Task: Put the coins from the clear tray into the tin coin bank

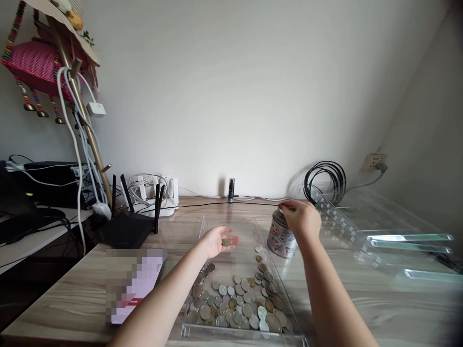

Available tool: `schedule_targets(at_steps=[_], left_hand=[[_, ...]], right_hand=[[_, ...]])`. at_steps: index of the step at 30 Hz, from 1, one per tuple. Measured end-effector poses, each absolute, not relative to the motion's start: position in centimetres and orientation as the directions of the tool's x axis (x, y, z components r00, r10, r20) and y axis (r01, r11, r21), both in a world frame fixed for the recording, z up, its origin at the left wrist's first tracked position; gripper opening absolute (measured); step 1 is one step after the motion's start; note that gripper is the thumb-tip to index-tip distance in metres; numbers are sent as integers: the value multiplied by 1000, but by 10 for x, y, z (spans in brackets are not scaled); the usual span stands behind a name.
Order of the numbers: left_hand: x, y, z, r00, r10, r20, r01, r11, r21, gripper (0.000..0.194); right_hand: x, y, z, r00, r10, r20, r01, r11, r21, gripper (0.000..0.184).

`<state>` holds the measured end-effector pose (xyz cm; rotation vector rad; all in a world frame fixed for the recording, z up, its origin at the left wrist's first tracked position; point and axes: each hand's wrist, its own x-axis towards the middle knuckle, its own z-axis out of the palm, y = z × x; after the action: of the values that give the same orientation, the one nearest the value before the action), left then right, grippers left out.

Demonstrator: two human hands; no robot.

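My left hand (219,242) hovers palm up over the far half of a clear plastic tray (240,332). A coin (226,242) lies on its fingers, which are stretched out. Loose coins (237,303), silver and a few brassy, cover the near half of the tray. Just right of the tray stands a round patterned tin (282,238) with purple flowers. My right hand (302,219) is over the tin's top, its fingers pinched together near the rim. What sits between those fingertips is too small to make out, and the hand partly hides the tin's top.
A black router (126,229) and a pixelated flat item (141,286) lie to the left. A small dark bottle (231,190) stands by the wall. Coiled black cable (324,183) and clear plastic panels (408,238) are on the right.
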<state>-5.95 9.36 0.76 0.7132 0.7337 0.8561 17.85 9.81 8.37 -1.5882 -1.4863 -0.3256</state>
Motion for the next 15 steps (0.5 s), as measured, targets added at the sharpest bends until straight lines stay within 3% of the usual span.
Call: schedule_targets(at_steps=[3, 6, 9, 12, 15], left_hand=[[-60, 95, 7, 463, 845, -268, -389, 466, 795, 32], [-61, 97, 5, 469, 845, -258, -393, 461, 795, 34], [-62, 98, 4, 474, 845, -247, -415, 462, 784, 36], [-62, 97, 7, 465, 855, -230, -463, 457, 759, 42], [-63, 95, 10, 474, 865, -164, -525, 427, 736, 49]], right_hand=[[210, 113, 78, 353, 758, 548, 807, 49, -588, 24], [220, 119, 73, 346, 823, 450, 797, -4, -604, 23], [210, 112, 78, 339, 721, 604, 867, 11, -499, 27], [182, 98, 82, 230, 551, 802, 900, 193, -390, 32], [142, 85, 75, -63, 655, 753, 848, 433, -306, 30]])
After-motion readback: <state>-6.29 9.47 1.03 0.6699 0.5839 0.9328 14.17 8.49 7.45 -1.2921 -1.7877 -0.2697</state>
